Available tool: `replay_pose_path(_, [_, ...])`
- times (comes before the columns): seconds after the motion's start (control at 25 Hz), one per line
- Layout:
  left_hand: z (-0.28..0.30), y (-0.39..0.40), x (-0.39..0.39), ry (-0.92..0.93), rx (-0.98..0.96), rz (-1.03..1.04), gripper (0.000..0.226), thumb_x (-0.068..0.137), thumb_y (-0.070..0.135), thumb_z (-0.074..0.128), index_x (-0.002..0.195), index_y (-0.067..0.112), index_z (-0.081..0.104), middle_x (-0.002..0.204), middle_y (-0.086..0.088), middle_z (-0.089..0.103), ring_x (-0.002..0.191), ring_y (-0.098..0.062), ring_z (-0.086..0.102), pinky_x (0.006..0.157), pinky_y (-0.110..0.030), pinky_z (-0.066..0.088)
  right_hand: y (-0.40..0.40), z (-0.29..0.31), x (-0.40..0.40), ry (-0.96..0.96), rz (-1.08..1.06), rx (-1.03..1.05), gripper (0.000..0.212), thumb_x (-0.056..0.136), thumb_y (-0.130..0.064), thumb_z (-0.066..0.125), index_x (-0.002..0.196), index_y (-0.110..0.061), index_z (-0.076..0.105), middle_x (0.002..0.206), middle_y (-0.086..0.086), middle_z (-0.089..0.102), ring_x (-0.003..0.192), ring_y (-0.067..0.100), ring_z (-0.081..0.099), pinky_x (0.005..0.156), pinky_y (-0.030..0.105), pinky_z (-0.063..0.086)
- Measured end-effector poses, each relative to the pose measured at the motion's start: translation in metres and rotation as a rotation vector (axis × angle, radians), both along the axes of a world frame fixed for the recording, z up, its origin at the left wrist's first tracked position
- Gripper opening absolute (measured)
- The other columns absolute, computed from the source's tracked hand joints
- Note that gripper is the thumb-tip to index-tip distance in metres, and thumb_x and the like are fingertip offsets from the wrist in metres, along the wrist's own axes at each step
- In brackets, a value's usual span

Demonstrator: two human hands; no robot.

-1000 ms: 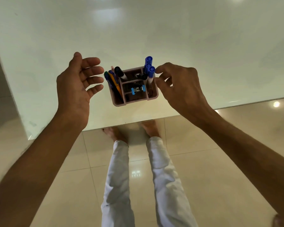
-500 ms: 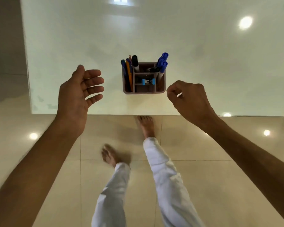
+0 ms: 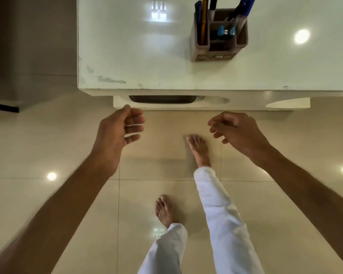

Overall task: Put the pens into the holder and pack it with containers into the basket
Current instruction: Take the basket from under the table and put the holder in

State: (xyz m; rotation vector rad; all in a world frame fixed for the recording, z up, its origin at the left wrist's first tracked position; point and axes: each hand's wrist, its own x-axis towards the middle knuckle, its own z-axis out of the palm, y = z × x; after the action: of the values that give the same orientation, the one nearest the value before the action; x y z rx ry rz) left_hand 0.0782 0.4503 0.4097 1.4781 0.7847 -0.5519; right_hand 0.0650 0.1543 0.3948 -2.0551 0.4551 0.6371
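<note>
Brown holder (image 3: 219,48) upright on table, pens (image 3: 204,20) inside

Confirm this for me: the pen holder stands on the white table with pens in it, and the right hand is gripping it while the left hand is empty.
Not quite. In the head view the right hand holds nothing; it hangs loosely curled over the floor, apart from the pen holder. The rest is right: the holder stands on the white table with pens in it, and the left hand is empty.

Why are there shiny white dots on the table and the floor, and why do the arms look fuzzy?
In the head view, the dots are glare: lamp reflections on the glossy table and floor tiles. The left hand and right hand look fairly sharp, but the forearms smear towards the bottom corners, from motion or the wide lens.
</note>
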Motion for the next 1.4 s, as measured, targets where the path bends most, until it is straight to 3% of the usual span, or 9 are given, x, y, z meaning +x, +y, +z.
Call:
replay_pose_path(0.4, [-0.185,0.058,-0.078,0.045,-0.011,0.071,0.044,0.108,0.053,0.046,0.116,0.021,0.076,0.112,0.001,0.082,0.110,-0.023,0.074,0.092,-0.040,0.056,0.045,-0.191,-0.036,-0.033,-0.336,0.075,0.039,0.091,-0.033,0.073,0.129,-0.027,0.067,0.125,-0.004,0.071,0.117,0.013,0.066,0.106,0.046,0.055])
replay_pose_path(0.52, [-0.261,0.052,-0.069,-0.029,-0.053,0.102,0.040,0.107,0.050,0.049,0.118,0.021,0.075,0.114,-0.001,0.081,0.108,-0.022,0.074,0.094,-0.041,0.056,0.035,-0.256,-0.003,-0.243,-0.408,-0.039,0.052,0.092,-0.042,0.072,0.141,-0.031,0.058,0.137,-0.010,0.063,0.125,0.010,0.059,0.107,0.028,0.046])
replay_pose_path(0.68, [-0.351,0.039,-0.026,-0.170,-0.031,0.202,0.027,0.104,0.041,0.062,0.120,0.022,0.072,0.114,0.001,0.079,0.108,-0.022,0.074,0.091,-0.042,0.058,0.018,-0.335,0.059,-0.490,-0.332,-0.118,0.055,0.097,-0.035,0.070,0.147,-0.023,0.051,0.137,-0.006,0.060,0.124,0.009,0.055,0.083,-0.002,0.039])
replay_pose_path(0.76, [-0.393,0.039,0.009,-0.274,0.023,0.243,0.030,0.100,0.041,0.069,0.123,0.023,0.067,0.116,0.002,0.075,0.108,-0.021,0.073,0.083,-0.037,0.057,0.006,-0.372,0.098,-0.579,-0.317,-0.160,0.060,0.092,-0.042,0.075,0.145,-0.025,0.052,0.131,-0.005,0.065,0.121,0.013,0.061,0.093,0.010,0.048])
replay_pose_path(0.84, [-0.423,0.042,0.045,-0.397,0.102,0.261,0.046,0.091,0.052,0.076,0.127,0.025,0.063,0.117,0.005,0.072,0.108,-0.020,0.072,0.082,-0.038,0.058,-0.003,-0.398,0.134,-0.580,-0.382,-0.172,0.071,0.077,-0.061,0.078,0.139,-0.037,0.055,0.122,-0.011,0.071,0.117,0.016,0.066,0.106,0.037,0.052])
replay_pose_path(0.92, [-0.444,0.049,0.079,-0.522,0.202,0.296,0.061,0.081,0.063,0.080,0.129,0.029,0.061,0.119,0.008,0.070,0.109,-0.017,0.070,0.091,-0.042,0.060,-0.014,-0.419,0.168,-0.603,-0.402,-0.065,0.076,0.071,-0.059,0.083,0.138,-0.033,0.059,0.117,-0.006,0.074,0.110,0.018,0.071,0.104,0.045,0.055])
replay_pose_path(1.04, [-0.453,0.055,0.121,-0.605,0.238,0.249,0.063,0.078,0.057,0.085,0.131,0.033,0.061,0.122,0.010,0.070,0.113,-0.013,0.069,0.103,-0.042,0.057,-0.012,-0.423,0.201,-0.574,-0.295,-0.002,0.054,0.083,-0.028,0.082,0.133,-0.016,0.066,0.114,0.004,0.075,0.100,0.022,0.075,0.090,0.041,0.060])
replay_pose_path(1.24, [-0.444,0.063,0.141,-0.512,0.313,0.087,0.032,0.096,0.030,0.074,0.127,0.030,0.072,0.117,-0.001,0.076,0.097,-0.022,0.077,0.086,-0.040,0.066,-0.015,-0.410,0.210,-0.519,-0.273,-0.141,0.025,0.081,-0.004,0.076,0.102,-0.018,0.077,0.104,0.013,0.077,0.101,0.035,0.074,0.092,0.050,0.061])
replay_pose_path(1.4, [-0.403,0.077,0.090,-0.402,0.290,0.080,0.031,0.100,0.013,0.068,0.128,0.025,0.074,0.108,-0.004,0.080,0.085,-0.021,0.081,0.078,-0.038,0.068,-0.004,-0.382,0.165,-0.441,-0.257,-0.059,0.020,0.085,-0.003,0.071,0.092,-0.021,0.076,0.096,0.009,0.077,0.088,0.025,0.074,0.082,0.045,0.063])
